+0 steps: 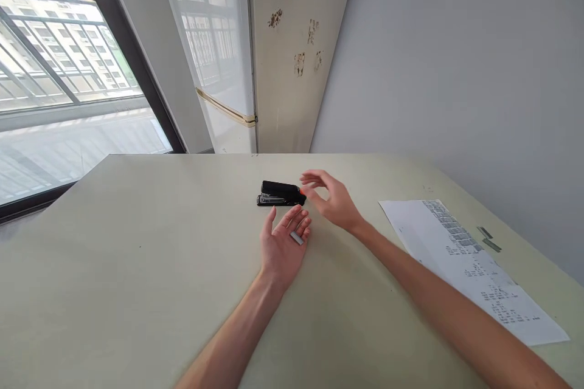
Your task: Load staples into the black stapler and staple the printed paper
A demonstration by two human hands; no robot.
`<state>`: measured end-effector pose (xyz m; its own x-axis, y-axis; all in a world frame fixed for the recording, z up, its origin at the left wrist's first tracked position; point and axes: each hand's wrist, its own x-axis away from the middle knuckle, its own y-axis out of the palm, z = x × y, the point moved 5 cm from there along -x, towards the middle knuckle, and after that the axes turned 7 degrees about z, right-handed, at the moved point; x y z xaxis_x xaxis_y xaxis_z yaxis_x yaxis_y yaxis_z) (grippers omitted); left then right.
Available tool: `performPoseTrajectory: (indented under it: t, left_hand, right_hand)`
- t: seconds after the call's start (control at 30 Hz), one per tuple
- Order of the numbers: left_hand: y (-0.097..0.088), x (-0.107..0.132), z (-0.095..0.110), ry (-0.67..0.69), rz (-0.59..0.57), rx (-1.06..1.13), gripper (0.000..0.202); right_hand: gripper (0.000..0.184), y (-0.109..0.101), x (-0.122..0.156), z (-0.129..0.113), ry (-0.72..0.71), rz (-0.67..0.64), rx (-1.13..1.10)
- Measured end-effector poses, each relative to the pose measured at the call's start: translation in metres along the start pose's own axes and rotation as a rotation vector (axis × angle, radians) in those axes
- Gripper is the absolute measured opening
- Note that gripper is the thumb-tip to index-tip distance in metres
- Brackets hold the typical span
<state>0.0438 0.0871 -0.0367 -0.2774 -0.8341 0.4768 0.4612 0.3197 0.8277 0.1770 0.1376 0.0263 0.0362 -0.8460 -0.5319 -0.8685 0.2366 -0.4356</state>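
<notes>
A black stapler (pixel 280 192) rests on the table, its hinge end towards the right, with an orange part (pixel 302 191) at that end. My right hand (pixel 333 199) is beside this end, fingers curved and apart from the thumb. The thumb tip is at the orange part; whether it presses on it I cannot tell. In front of the stapler, my left hand (pixel 283 249) is turned palm up and holds a short grey strip of staples (pixel 296 237) lying across its slightly curled fingers.
To the right, a printed paper sheet (pixel 460 273) lies on the pale table (pixel 137 292), with two dark strips (pixel 491 245) beyond it. Behind the table stands a fridge (pixel 287 103). A grey wall (pixel 433 73) borders the right side, and a window (pixel 68 61) is at the left.
</notes>
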Motion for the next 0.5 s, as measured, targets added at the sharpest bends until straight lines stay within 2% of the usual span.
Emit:
performPoseTrajectory:
  t: [0.03, 0.07, 0.1, 0.2, 0.3, 0.4, 0.5]
  left_hand:
    - [0.0, 0.0, 0.0, 0.003, -0.006, -0.01, 0.047]
    - [0.001, 0.0, -0.001, 0.005, -0.014, -0.027, 0.049]
    - [0.002, 0.001, -0.001, 0.008, -0.027, -0.051, 0.051]
    - [0.005, 0.002, -0.001, 0.025, -0.065, -0.124, 0.055]
    - [0.007, 0.005, 0.001, 0.036, -0.09, -0.181, 0.054]
    - [0.011, 0.009, 0.001, 0.022, -0.134, -0.211, 0.055]
    - [0.015, 0.012, -0.001, -0.004, -0.174, -0.223, 0.058]
  right_hand:
    - [0.02, -0.01, 0.011, -0.007, 0.018, 0.121, 0.031]
    - [0.016, -0.016, 0.024, -0.014, 0.036, 0.175, 0.08]
    - [0.014, -0.016, 0.036, -0.021, 0.03, 0.14, 0.116]
    - [0.017, -0.003, 0.066, -0.035, 0.025, -0.095, 0.21]
    - [0.023, 0.011, 0.082, -0.038, 0.053, -0.247, 0.286]
    - [0.016, 0.015, 0.085, -0.038, 0.064, -0.259, 0.273]
    - [0.017, 0.008, 0.084, -0.037, 0.062, -0.217, 0.212]
